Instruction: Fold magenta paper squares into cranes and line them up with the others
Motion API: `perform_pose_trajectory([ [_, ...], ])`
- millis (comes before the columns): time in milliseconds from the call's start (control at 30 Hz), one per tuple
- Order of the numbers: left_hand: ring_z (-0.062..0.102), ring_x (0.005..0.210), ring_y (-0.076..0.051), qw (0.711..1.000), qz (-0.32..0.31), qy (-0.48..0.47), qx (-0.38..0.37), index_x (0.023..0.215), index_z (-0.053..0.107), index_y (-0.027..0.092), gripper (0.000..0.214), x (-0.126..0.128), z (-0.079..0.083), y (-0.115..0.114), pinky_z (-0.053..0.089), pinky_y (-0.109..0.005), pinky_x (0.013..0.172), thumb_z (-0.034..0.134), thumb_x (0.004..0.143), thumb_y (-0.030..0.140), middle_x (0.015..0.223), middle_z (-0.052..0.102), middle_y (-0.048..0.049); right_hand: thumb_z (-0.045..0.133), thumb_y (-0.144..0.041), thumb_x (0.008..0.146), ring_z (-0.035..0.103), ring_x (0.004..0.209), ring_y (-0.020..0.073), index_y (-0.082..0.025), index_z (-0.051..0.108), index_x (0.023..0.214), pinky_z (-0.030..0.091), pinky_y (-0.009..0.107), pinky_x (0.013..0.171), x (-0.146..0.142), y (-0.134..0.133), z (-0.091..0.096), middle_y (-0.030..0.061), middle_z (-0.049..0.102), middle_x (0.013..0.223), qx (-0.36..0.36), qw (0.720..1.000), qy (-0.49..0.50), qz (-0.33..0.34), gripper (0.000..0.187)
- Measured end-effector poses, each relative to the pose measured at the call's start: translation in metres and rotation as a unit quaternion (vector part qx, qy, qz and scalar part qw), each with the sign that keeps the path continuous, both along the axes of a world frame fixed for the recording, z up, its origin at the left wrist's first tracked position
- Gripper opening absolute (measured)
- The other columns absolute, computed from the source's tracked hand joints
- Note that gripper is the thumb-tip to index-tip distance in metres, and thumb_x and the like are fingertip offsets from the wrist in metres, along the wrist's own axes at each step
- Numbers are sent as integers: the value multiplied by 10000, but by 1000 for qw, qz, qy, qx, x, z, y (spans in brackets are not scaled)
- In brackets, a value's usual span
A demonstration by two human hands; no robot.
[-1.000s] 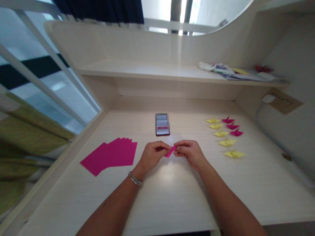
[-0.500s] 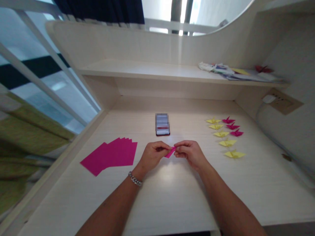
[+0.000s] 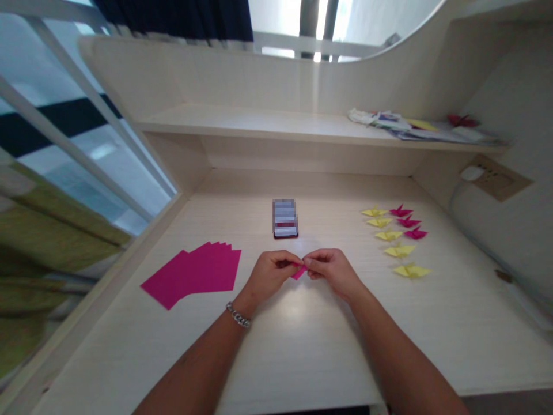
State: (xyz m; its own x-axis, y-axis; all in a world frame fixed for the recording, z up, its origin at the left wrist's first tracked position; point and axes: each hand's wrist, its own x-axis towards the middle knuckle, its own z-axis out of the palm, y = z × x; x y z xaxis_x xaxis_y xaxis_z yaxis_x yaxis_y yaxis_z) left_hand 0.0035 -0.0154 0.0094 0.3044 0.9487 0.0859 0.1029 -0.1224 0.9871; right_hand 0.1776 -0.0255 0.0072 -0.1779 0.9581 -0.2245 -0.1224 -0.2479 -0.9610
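Observation:
Between my two hands is a small folded piece of pink paper (image 3: 299,272), held just above the desk. My left hand (image 3: 274,274) pinches its left side with thumb and index finger. From the right, my right hand (image 3: 330,268) pinches the other side, fingertips almost meeting those of the left. Fingers cover much of the paper, so its exact folds are hidden. A fan of pink square sheets (image 3: 203,270) lies to the left. Over on the right stand several yellow paper cranes (image 3: 400,251) and, beside them, three pink paper cranes (image 3: 408,222).
A phone (image 3: 285,218) lies on the desk (image 3: 276,357) beyond my hands. Papers (image 3: 415,128) and a dark red folded paper piece (image 3: 463,121) rest on the shelf (image 3: 259,124). A white plug with a cable (image 3: 472,173) sits in the right wall socket.
My hands have drawn slightly closer together, the right fingers shifting left over the pink paper. Less of the paper shows now. Everything else stays in place.

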Motion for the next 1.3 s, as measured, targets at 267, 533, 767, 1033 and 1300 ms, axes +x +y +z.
perform_pose_trajectory([
  [267,641,662,-140,999,-21,-1,-41,797,716,136,106,-3,-3,3,518,-255,652,688,709,186,758,719,-61,748,-334,626,519,507,91,-135,708,732,449,232,533,2,0,-1,5,616,565,21,1000,-19,6,229],
  [533,644,674,-141,999,-22,9,-38,785,726,138,96,-3,-4,3,510,-245,662,685,706,175,750,722,-54,768,-307,595,527,487,90,-136,718,769,444,234,519,-2,-1,-1,9,639,582,-12,1000,-12,-1,250],
  [767,646,706,-145,995,-41,-28,-83,826,725,134,134,-3,-2,4,511,-259,697,664,712,167,796,725,-63,787,-280,556,512,449,85,-121,718,709,429,228,492,-1,0,-2,6,624,522,-18,999,-11,-24,231],
  [1033,646,701,-153,965,-17,-176,-194,947,668,128,225,0,-9,6,533,-322,711,633,757,243,786,692,-62,774,-260,566,544,465,105,-124,715,716,456,250,507,-4,1,-1,24,647,555,-9,997,-25,-75,211],
  [1300,596,576,-124,993,10,-37,-114,875,669,110,212,0,-4,6,492,-250,588,681,723,257,635,656,-29,749,-273,606,549,476,110,-124,701,722,457,247,497,-7,1,-8,20,636,558,30,996,-52,-67,194],
])
